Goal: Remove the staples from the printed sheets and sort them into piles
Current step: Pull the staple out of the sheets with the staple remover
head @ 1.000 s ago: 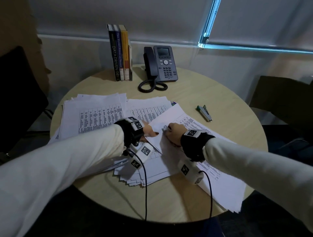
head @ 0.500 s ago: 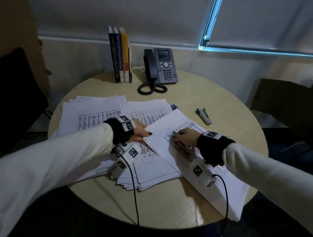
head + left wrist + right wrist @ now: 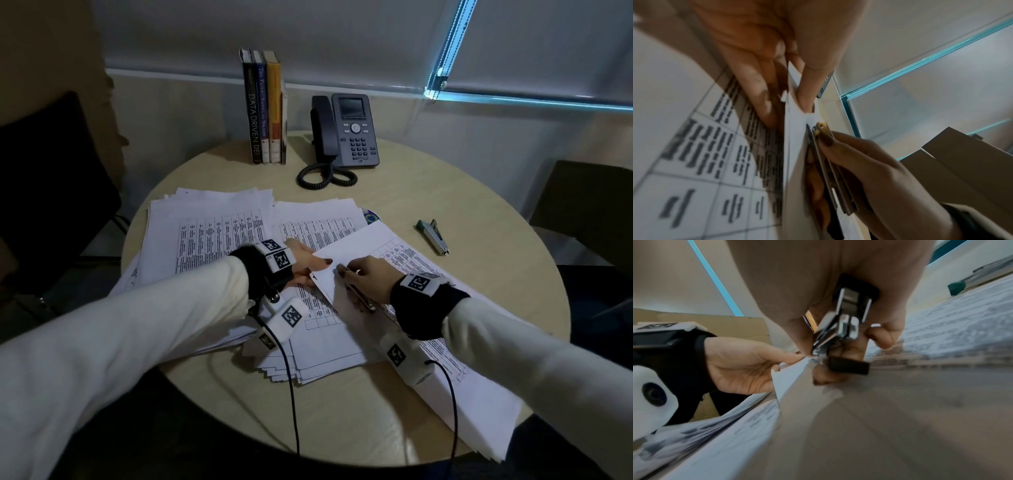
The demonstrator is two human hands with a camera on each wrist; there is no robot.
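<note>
My left hand (image 3: 310, 265) pinches the corner of a stapled set of printed sheets (image 3: 356, 248), whose top sheet is turned over with its blank back up. The left wrist view shows the thumb and fingers (image 3: 803, 97) clamped on that corner (image 3: 794, 84). My right hand (image 3: 347, 274) grips a metal staple remover (image 3: 359, 296), with its tip at the pinched corner. In the right wrist view the staple remover (image 3: 842, 324) points down at the paper edge (image 3: 786, 374), beside my left hand (image 3: 740, 363). No staple is visible.
A large pile of printed sheets (image 3: 205, 226) lies left and another (image 3: 318, 222) in the middle, on a round table (image 3: 428, 192). A green-ended stapler (image 3: 433, 236) lies to the right. Books (image 3: 265, 109) and a desk phone (image 3: 346, 133) stand at the back. Chairs flank the table.
Half a second ago the top sheet lay flat, printed side up, under my right hand. Now it is turned over, and my right hand has moved left to the corner.
</note>
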